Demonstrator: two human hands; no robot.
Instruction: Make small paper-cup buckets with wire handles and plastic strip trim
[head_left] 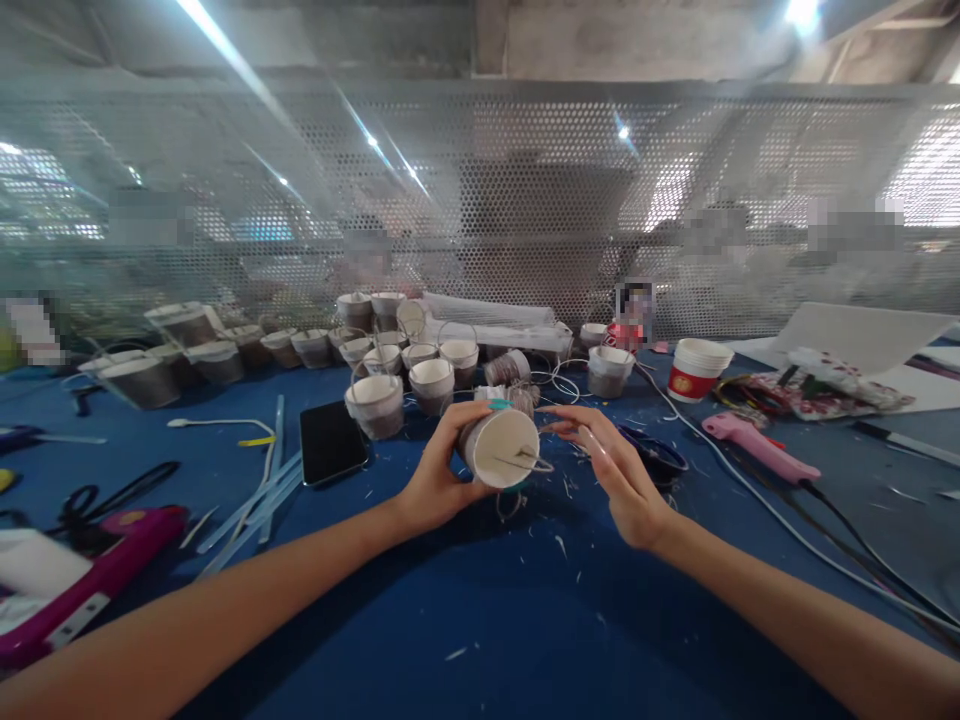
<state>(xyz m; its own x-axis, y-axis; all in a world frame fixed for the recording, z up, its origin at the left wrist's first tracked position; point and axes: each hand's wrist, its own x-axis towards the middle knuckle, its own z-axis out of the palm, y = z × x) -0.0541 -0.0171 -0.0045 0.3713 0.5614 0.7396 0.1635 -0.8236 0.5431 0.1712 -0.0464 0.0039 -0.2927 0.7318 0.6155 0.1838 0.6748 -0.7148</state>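
Note:
My left hand [439, 470] is wrapped round a small paper cup [501, 447] held on its side above the blue table [480, 620], its white inside facing me. A thin wire handle [536, 462] sticks out of the cup's rim. My right hand [611, 465] is just right of the cup, fingers pinched together at the wire's end near the rim. Behind the hands stand several similar small cups with wire handles [375, 400].
A black phone [332, 442] lies left of the cup, with glue sticks [262, 490] beside it. A pink glue gun [757, 447] and its cable lie at right, another [90, 590] at lower left. Scissors [97, 500], a red-printed paper cup [694, 370], a perforated screen [525, 210] behind.

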